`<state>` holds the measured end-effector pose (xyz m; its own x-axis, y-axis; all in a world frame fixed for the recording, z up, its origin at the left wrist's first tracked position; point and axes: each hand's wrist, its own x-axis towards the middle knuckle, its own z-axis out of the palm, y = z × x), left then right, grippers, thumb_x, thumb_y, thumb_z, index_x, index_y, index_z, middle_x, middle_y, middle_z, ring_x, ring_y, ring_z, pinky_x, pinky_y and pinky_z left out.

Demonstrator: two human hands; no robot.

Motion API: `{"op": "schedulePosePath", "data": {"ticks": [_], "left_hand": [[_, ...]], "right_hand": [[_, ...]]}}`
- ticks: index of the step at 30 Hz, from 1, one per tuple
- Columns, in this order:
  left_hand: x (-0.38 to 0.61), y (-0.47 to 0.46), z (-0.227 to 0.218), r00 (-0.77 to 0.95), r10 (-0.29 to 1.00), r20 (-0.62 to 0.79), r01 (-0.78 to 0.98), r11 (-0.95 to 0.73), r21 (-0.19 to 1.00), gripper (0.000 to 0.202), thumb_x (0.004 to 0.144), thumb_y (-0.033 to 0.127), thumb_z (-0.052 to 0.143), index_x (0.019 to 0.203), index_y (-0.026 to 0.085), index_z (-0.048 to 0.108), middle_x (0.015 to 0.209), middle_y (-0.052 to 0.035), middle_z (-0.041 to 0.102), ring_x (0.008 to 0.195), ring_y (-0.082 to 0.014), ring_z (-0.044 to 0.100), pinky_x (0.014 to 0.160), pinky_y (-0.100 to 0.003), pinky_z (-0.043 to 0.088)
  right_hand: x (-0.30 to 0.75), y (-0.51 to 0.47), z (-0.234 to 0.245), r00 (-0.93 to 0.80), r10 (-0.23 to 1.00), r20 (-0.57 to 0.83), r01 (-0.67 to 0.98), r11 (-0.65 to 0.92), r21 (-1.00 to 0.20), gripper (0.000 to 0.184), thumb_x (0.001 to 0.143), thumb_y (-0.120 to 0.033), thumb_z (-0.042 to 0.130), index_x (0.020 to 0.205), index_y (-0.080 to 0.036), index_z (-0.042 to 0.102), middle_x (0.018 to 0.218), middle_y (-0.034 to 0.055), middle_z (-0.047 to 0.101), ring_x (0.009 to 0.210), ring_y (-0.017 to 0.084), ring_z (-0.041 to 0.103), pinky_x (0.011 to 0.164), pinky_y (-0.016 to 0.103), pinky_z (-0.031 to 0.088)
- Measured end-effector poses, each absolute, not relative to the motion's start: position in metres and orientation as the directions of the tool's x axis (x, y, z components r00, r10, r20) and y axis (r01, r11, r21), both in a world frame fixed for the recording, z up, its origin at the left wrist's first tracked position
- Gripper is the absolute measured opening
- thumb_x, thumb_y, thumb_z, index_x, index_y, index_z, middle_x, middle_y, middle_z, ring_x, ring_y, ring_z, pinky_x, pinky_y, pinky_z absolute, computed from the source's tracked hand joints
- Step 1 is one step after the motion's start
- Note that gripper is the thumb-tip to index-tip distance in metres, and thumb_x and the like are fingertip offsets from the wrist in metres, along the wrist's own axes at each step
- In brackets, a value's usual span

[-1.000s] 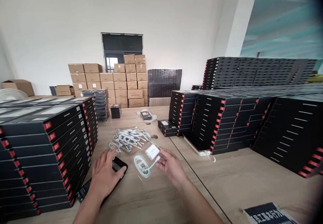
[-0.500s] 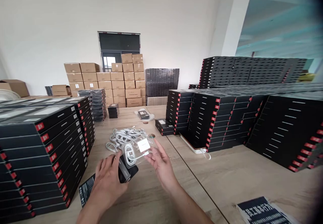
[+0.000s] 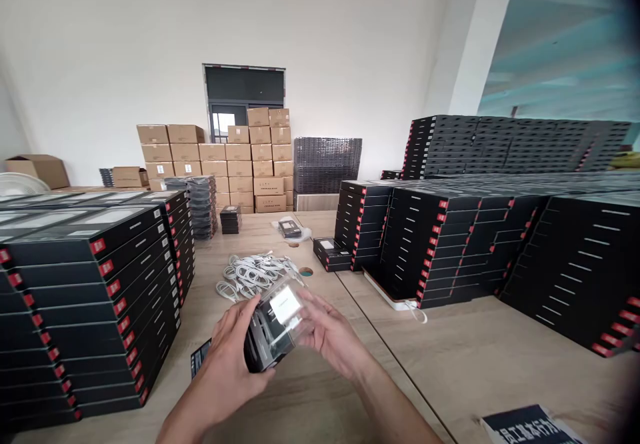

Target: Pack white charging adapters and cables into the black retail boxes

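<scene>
My left hand point(image 3: 233, 357) is wrapped round a small black box point(image 3: 256, 351), tilted above the table. My right hand point(image 3: 334, 334) grips the right edge of a clear plastic tray point(image 3: 277, 289). Seated in the tray are a white charger point(image 3: 285, 307) and part of a white cable point(image 3: 286, 332). The tray overlaps the box and seems partly inside it; its lower left part is hidden. Just beyond my hands lies a loose heap of white cables point(image 3: 255, 272). A dark printed piece point(image 3: 200, 357) shows on the table beside my left wrist.
Tall stacks of black boxes stand at left point(image 3: 145, 297) and right point(image 3: 415, 244). A white-edged flat item point(image 3: 387, 295) lies by the right stacks. Brown cartons point(image 3: 240, 164) are piled at the back. A torn printed sheet point(image 3: 530, 427) is at the lower right.
My right hand has brought the tray left and down onto the box. The coiled cable has gone out of sight. My left hand has lifted the box and shifted right.
</scene>
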<state>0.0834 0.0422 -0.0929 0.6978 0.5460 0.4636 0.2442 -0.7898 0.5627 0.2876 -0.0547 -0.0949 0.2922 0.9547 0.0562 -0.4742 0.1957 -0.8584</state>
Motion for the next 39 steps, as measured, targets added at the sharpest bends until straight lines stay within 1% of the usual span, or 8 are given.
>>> {"op": "schedulePosePath", "data": {"ticks": [6,12,17,20,25,30,33,39], "left_hand": [[0.09,0.028,-0.089,0.733,0.514,0.446,0.125,-0.746,0.653,0.099,0.061,0.013,0.071,0.148,0.033,0.027,0.144,-0.0094,0.041,0.136,-0.0331,0.034,0.114,-0.052,0.026],[0.11,0.013,-0.099,0.595,0.655,0.466,-0.134,-0.491,0.861,0.116,0.061,0.017,0.078,0.152,0.03,0.008,0.155,-0.011,0.026,0.144,-0.0338,0.026,0.117,-0.051,0.024],[0.105,0.015,-0.1,0.641,0.59,0.491,-0.3,-0.395,0.868,0.102,0.079,0.03,0.068,0.152,0.032,-0.004,0.158,-0.0096,0.022,0.145,-0.0288,0.025,0.119,-0.05,0.02],[0.099,0.018,-0.094,0.629,0.582,0.516,-0.314,-0.416,0.853,0.093,0.083,0.029,0.065,0.15,0.036,0.002,0.158,-0.0079,0.021,0.143,-0.0259,0.03,0.118,-0.046,0.025],[0.109,0.026,-0.101,0.441,0.736,0.513,-0.243,-0.452,0.858,0.064,0.079,0.025,0.068,0.132,0.032,0.032,0.138,-0.0085,0.045,0.128,-0.0235,0.049,0.108,-0.043,0.04],[0.111,0.038,-0.111,0.344,0.722,0.6,-0.233,-0.554,0.8,0.028,0.083,0.026,0.064,0.106,0.027,0.048,0.133,-0.0086,0.046,0.126,-0.023,0.049,0.1,-0.04,0.046],[0.104,0.041,-0.108,0.399,0.661,0.636,-0.187,-0.62,0.762,0.01,0.089,0.027,0.055,0.099,0.024,0.057,0.135,-0.0099,0.048,0.129,-0.0243,0.046,0.105,-0.042,0.041],[0.1,0.035,-0.097,0.354,0.735,0.579,-0.321,-0.486,0.813,0.014,0.09,0.03,0.056,0.102,0.024,0.054,0.119,-0.0088,0.061,0.115,-0.0224,0.058,0.099,-0.038,0.046]], "right_hand": [[0.276,-0.061,-0.099,0.177,0.983,0.053,-0.302,0.105,-0.947,0.041,0.059,-0.023,0.087,0.097,-0.02,0.07,0.082,0.002,0.073,0.067,0.018,0.067,0.053,0.025,0.053],[0.273,-0.061,-0.073,0.479,0.835,0.269,-0.122,0.367,-0.922,0.034,0.08,-0.044,0.069,0.108,-0.025,0.072,0.105,0.0051,0.075,0.086,0.021,0.069,0.068,0.029,0.056],[0.272,-0.063,-0.066,0.427,0.818,0.385,0.152,0.355,-0.922,0.039,0.089,-0.054,0.057,0.112,-0.026,0.071,0.11,0.0065,0.074,0.097,0.025,0.068,0.074,0.033,0.057],[0.269,-0.065,-0.067,0.391,0.829,0.399,0.199,0.347,-0.916,0.041,0.092,-0.054,0.051,0.115,-0.025,0.069,0.118,0.0081,0.07,0.105,0.026,0.066,0.082,0.036,0.056],[0.267,-0.065,-0.073,0.431,0.752,0.498,0.234,0.44,-0.867,0.04,0.09,-0.047,0.058,0.125,-0.028,0.055,0.117,0.0077,0.069,0.102,0.023,0.067,0.09,0.038,0.053],[0.267,-0.066,-0.074,0.323,0.718,0.617,0.475,0.441,-0.762,0.007,0.086,-0.028,0.064,0.091,-0.024,0.062,0.105,0.0054,0.067,0.095,0.02,0.066,0.083,0.03,0.053],[0.268,-0.068,-0.072,0.267,0.703,0.659,0.597,0.416,-0.686,0.009,0.089,-0.027,0.06,0.084,-0.023,0.066,0.109,0.0082,0.067,0.103,0.023,0.064,0.087,0.032,0.051],[0.263,-0.071,-0.071,0.338,0.668,0.663,0.576,0.41,-0.707,0.004,0.087,-0.025,0.062,0.091,-0.024,0.063,0.107,0.0084,0.071,0.102,0.024,0.066,0.093,0.038,0.051]]}}
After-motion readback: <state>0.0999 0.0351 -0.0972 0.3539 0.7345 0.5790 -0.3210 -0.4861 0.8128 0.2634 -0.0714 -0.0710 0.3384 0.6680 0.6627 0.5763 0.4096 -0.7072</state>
